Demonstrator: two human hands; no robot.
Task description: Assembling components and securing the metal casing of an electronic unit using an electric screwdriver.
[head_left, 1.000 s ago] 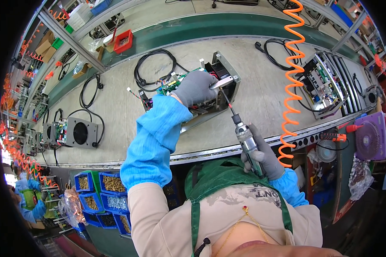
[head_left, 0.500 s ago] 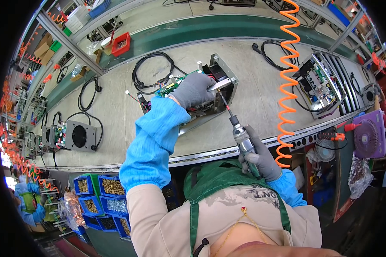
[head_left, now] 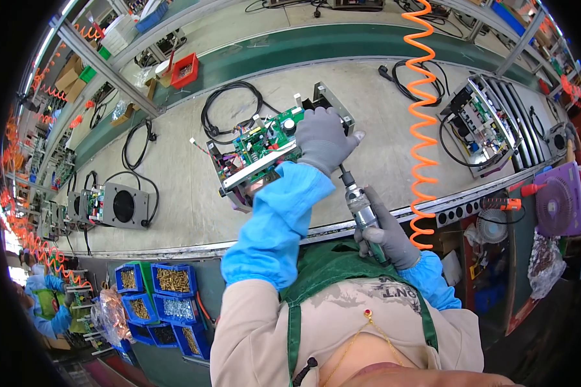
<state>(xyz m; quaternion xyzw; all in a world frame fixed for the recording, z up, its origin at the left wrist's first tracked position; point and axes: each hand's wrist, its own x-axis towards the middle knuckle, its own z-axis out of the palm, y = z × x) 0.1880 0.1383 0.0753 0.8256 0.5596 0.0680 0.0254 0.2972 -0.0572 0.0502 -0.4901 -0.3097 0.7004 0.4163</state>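
My left hand [head_left: 326, 138], in a grey glove, curls over the right end of an open electronic unit [head_left: 259, 169], its thumb sticking out to the right. The unit has a metal chassis and a green circuit board [head_left: 265, 138] and lies on the bench. My right hand [head_left: 395, 237], also gloved, wraps around a power screwdriver [head_left: 360, 205] that points up and away at the unit's right end. The screwdriver's tip is hidden behind my left hand, as are that hand's fingertips. A black cable [head_left: 203, 116] lies coiled behind the unit.
An orange coiled air hose [head_left: 422, 129] hangs right of the screwdriver. Another open unit [head_left: 478, 126] stands at the right, and a unit with a round fan [head_left: 124, 205] at the left. Blue bins [head_left: 174, 280] with small fasteners sit below the bench edge. A red tray [head_left: 184, 71] stands behind.
My left hand has moved right and nearer to me, uncovering more of the circuit board and hiding the screwdriver's tip. My right hand keeps its hold on the screwdriver.
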